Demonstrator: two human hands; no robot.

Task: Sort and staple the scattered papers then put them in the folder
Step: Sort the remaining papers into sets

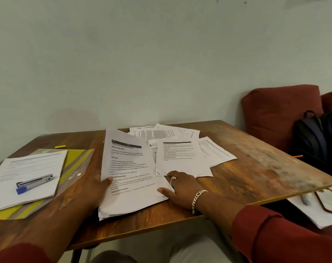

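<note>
A thick stack of printed papers (129, 168) lies in front of me on the wooden table (256, 168); its top sheet is lifted and tilted up at the far end. My left hand (97, 188) grips the stack's left edge, thumb on top. My right hand (182, 186) presses flat on the stack's right side and touches a loose sheet (182, 158). More scattered papers (165, 132) lie behind. At the left, a stapler (35, 182) with a blue part rests on another paper pile (28, 168), on top of a yellow and clear folder (74, 168).
A yellow highlighter (60, 146) lies at the far left of the table. A red cushioned seat (279, 114) with a black backpack (317, 141) stands to the right. Papers and a clipboard (328, 204) sit low on the right, past the table edge. A pale wall is behind.
</note>
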